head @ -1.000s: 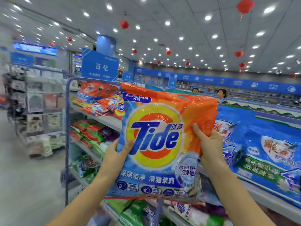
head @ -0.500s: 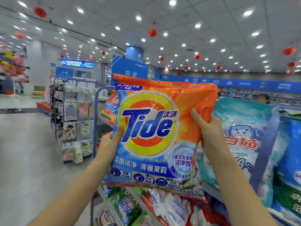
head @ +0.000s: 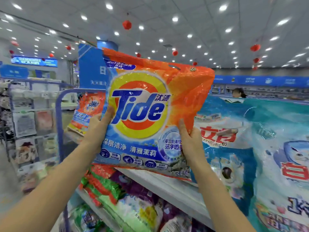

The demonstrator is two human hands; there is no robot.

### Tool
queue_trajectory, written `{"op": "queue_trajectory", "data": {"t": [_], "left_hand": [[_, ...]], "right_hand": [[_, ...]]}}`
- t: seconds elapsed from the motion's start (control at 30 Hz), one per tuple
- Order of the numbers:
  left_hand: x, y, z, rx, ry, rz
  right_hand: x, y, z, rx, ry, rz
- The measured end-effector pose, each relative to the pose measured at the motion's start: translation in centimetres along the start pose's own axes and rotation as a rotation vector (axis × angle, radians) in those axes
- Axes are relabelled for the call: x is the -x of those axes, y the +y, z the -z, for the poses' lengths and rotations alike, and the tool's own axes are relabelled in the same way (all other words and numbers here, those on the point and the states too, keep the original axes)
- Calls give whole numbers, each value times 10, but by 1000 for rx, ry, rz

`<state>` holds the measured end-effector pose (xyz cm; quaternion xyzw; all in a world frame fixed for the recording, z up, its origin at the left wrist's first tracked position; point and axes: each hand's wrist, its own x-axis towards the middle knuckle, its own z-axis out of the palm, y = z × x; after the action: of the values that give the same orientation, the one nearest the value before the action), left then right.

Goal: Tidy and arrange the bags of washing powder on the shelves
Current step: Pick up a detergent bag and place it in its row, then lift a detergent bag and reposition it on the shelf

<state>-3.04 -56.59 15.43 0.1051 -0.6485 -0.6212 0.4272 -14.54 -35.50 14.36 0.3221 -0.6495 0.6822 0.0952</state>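
The Tide bag (head: pixel 150 113) is upright and raised in front of the shelf (head: pixel 167 183), its bottom seam just above the shelf's front edge; whether it touches the edge cannot be told. The left hand (head: pixel 98 126) pinches the bag's left side, thumb on the printed face and fingers hidden behind. The right hand (head: pixel 189 139) pinches the right side the same way, thumb over the front.

The main risk, as a judgement, is a slip. The film is glossy and creased, both grips sit at the edges, and the powder looks settled low, so the bag could sag or pivot out of the thumbs as it is pushed in. If only the bottom seam lands on the front edge, the bag may tip forward and drop onto the green bags (head: pixel 107 190) on the shelf below. Pushing it in hard could also shove the teal bags (head: pixel 234 148) standing just to its right, or knock them out of line.

As for containers, the upper shelf holds the teal bags on the right and an orange bag (head: pixel 87 111) near its left end, behind the left hand. The lower shelf carries green bags and purple bags (head: pixel 142 191), lying overlapped and loose. All bags in view look sealed.
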Motion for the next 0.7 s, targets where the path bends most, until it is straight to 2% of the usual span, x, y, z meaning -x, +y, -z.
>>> {"op": "queue_trajectory", "data": {"t": [0.33,0.53,0.7], "left_hand": [[-137,-67,-17,171,-385,108],[-161,-131,-27,212,-607,322],[-158,-166,-31,239,-638,331]], "right_hand": [[-42,30,-54,221,296,24],[-30,55,-69,324,428,-71],[-20,83,-75,321,544,-192]]}}
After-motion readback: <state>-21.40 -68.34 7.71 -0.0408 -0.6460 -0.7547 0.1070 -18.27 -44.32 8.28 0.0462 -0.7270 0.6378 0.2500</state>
